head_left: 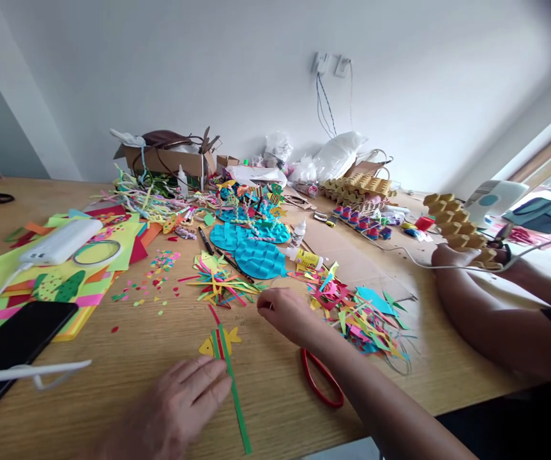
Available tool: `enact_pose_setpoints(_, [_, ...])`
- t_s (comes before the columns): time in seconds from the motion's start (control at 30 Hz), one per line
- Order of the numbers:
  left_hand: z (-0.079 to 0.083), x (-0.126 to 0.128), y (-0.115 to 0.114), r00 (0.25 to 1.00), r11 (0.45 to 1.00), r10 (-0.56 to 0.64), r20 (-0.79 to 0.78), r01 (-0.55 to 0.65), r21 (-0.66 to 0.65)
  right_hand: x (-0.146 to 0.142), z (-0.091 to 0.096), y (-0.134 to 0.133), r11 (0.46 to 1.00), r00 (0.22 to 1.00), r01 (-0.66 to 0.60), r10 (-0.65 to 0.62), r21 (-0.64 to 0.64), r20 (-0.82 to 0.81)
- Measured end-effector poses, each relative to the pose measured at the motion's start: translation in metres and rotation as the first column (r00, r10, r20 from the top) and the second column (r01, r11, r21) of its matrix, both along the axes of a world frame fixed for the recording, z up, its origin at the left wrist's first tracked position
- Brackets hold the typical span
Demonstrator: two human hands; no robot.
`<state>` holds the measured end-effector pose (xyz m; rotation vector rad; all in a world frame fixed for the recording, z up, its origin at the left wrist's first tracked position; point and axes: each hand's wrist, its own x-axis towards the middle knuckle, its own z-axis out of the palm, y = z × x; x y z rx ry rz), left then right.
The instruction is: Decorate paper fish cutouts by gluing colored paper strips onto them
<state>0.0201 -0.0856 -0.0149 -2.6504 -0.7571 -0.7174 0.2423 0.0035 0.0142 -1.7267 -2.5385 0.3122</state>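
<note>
My left hand (179, 399) lies flat on the wooden table (126, 358), fingers stretched, beside a long green paper strip (234, 393). The strip runs up over a small yellow paper fish (218, 343) with red and green stripes. My right hand (287, 314) rests further right with fingers curled in a pinch near a heap of coloured paper strips (220, 284); what it pinches is too small to see. Red-handled scissors (322, 378) lie under my right forearm.
Blue paper scales (258, 257), glue bottles (306, 257), paper scraps (361, 313), coloured sheets (88, 268), a power bank (59, 243) and a black tablet (11, 345) crowd the table. Another person's arms (486, 306) handle an egg carton (457, 227) at right. Boxes and bags line the wall.
</note>
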Motion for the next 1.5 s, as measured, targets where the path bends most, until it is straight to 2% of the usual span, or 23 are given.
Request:
enact_pose_setpoints(0.1, [0.009, -0.007, 0.015, 0.999, 0.997, 0.024, 0.044, -0.020, -0.077, -0.004, 0.001, 0.012, 0.999, 1.000, -0.008, 0.007, 0.035, 0.022])
enact_pose_setpoints(0.27, [0.011, -0.019, 0.053, 0.983, 0.966, 0.130, 0.127, -0.096, -0.239, -0.008, 0.000, 0.018, 0.998, 0.997, -0.032, 0.027, 0.060, 0.073])
enact_pose_setpoints(0.37, [0.012, -0.018, 0.072, 0.971, 0.939, 0.153, 0.185, -0.084, -0.335, -0.011, -0.003, 0.017, 0.997, 0.995, -0.045, 0.039, 0.069, 0.087])
enact_pose_setpoints(0.5, [0.006, -0.012, 0.082, 0.950, 0.901, 0.184, 0.250, -0.062, -0.430, -0.014, -0.003, 0.016, 0.996, 0.996, -0.015, 0.007, 0.091, 0.087])
enact_pose_setpoints(0.6, [-0.005, -0.011, 0.083, 0.937, 0.889, 0.203, 0.284, -0.055, -0.454, -0.016, 0.007, 0.011, 0.992, 0.998, 0.025, -0.032, 0.121, 0.056])
enact_pose_setpoints(0.67, [-0.011, -0.014, 0.083, 0.926, 0.886, 0.222, 0.307, -0.061, -0.459, -0.016, 0.016, 0.007, 0.988, 0.999, 0.043, -0.037, 0.147, -0.038])
enact_pose_setpoints(0.7, [-0.013, -0.016, 0.083, 0.918, 0.884, 0.236, 0.318, -0.066, -0.464, -0.016, 0.021, 0.005, 0.986, 0.990, 0.059, -0.038, 0.156, -0.135])
enact_pose_setpoints(0.77, [-0.014, -0.019, 0.082, 0.903, 0.872, 0.268, 0.337, -0.078, -0.484, -0.014, 0.028, 0.002, 0.982, 0.923, 0.113, -0.047, 0.151, -0.383])
enact_pose_setpoints(0.83, [-0.014, -0.020, 0.081, 0.888, 0.863, 0.290, 0.358, -0.080, -0.499, -0.011, 0.029, 0.002, 0.981, 0.861, 0.145, -0.063, 0.125, -0.505])
enact_pose_setpoints(0.87, [-0.013, -0.019, 0.081, 0.882, 0.861, 0.294, 0.367, -0.078, -0.502, -0.010, 0.028, 0.003, 0.984, 0.882, 0.135, -0.065, 0.119, -0.466])
enact_pose_setpoints(0.97, [-0.013, -0.016, 0.080, 0.877, 0.870, 0.282, 0.389, -0.063, -0.488, -0.006, 0.017, 0.006, 0.993, 0.981, 0.057, -0.037, 0.102, -0.190])
enact_pose_setpoints(1.03, [-0.014, -0.015, 0.079, 0.878, 0.876, 0.271, 0.394, -0.056, -0.479, -0.004, 0.010, 0.006, 0.996, 0.997, 0.033, -0.027, 0.085, -0.078])
enact_pose_setpoints(1.2, [-0.015, -0.014, 0.078, 0.878, 0.885, 0.268, 0.397, -0.062, -0.461, -0.012, -0.001, 0.006, 0.999, 1.000, -0.012, 0.013, 0.038, -0.024])
enact_pose_setpoints(1.4, [-0.012, -0.016, 0.080, 0.860, 0.897, 0.306, 0.409, -0.117, -0.426, -0.035, -0.004, 0.013, 0.994, 0.994, -0.110, 0.110, -0.002, 0.002])
enact_pose_setpoints(1.5, [-0.013, -0.016, 0.081, 0.855, 0.906, 0.301, 0.423, -0.118, -0.406, -0.046, -0.004, 0.017, 0.994, 0.994, -0.108, 0.108, -0.013, 0.031])
